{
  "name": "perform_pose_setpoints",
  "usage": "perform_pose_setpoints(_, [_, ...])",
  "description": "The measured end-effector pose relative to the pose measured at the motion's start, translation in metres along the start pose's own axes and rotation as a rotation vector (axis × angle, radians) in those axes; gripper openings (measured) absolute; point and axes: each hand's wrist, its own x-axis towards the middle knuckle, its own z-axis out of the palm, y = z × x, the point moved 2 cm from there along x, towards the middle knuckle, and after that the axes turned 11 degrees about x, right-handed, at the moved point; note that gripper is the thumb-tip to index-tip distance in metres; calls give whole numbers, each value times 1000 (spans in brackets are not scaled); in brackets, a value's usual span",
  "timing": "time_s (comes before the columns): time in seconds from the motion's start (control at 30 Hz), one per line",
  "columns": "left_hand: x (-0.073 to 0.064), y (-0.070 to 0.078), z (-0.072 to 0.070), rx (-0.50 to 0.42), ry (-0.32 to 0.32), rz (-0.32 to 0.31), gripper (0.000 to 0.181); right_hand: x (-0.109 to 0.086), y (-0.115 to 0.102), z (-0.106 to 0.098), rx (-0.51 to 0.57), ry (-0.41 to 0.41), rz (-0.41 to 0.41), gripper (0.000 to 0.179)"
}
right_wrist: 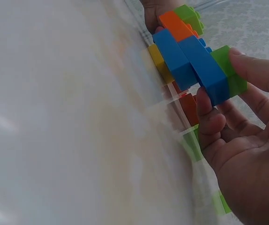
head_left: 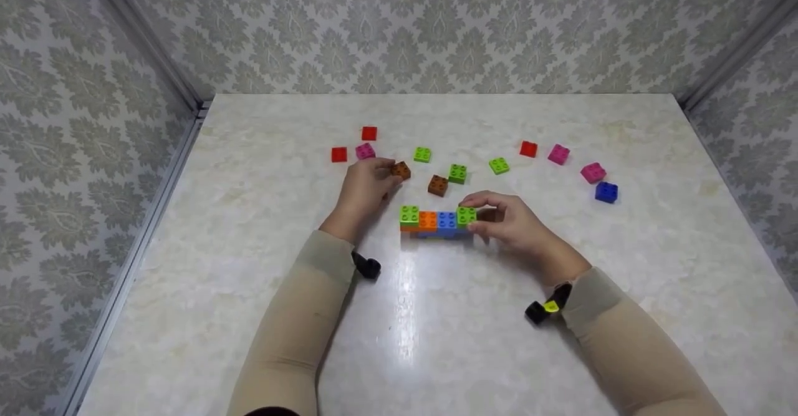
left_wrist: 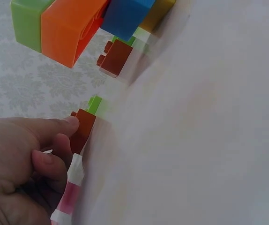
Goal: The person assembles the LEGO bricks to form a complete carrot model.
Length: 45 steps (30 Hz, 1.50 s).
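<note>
My left hand (head_left: 369, 185) pinches a brown toy building brick (head_left: 402, 170) left of the table's middle. In the left wrist view, the thumb presses against the side of that brown brick (left_wrist: 84, 129). My right hand (head_left: 508, 221) grips the right end of a built row of bricks (head_left: 446, 221), thumb and fingers around its green end brick (right_wrist: 229, 70). This structure has green bricks on both ends, orange and blue between them, then a blue brick (right_wrist: 172, 56) beneath and a yellow one (right_wrist: 159, 63) lowest. A second brown brick (head_left: 437, 185) lies just beyond the structure.
Loose green bricks (head_left: 422, 154) lie around the second brown one. Red bricks (head_left: 338, 154) and a pink brick (head_left: 365, 150) are by my left hand. Farther right lie a red brick (head_left: 528, 148), pink bricks (head_left: 593, 172) and a dark blue brick (head_left: 606, 192). Patterned walls enclose the table.
</note>
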Motion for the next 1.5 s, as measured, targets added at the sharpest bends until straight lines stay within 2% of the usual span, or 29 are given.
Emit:
perform_pose_setpoints(0.27, [-5,3,-3,-39,35,4,37,2,0,-1,-24,-9,-5,37])
perform_pose_setpoints(0.5, [-10,10,-7,-109,19,12,36,3,-1,-1,-24,-8,11,37])
perform_pose_setpoints(0.63, [-14,16,-7,-88,24,87,35,3,-1,-1,-24,2,18,36])
perform_pose_setpoints(0.83, [-22,25,-8,-93,15,252,32,4,-1,1,-16,-1,-6,36])
perform_pose_setpoints(1.0, [-30,31,-13,-83,-20,322,29,6,0,1,-29,-14,-22,37])
perform_pose_setpoints(1.3, [-39,39,-14,-25,-145,364,26,3,1,-2,-59,6,15,37])
perform_pose_setpoints(1.5, [-42,43,-15,12,-229,401,23,3,2,-2,-52,5,7,36])
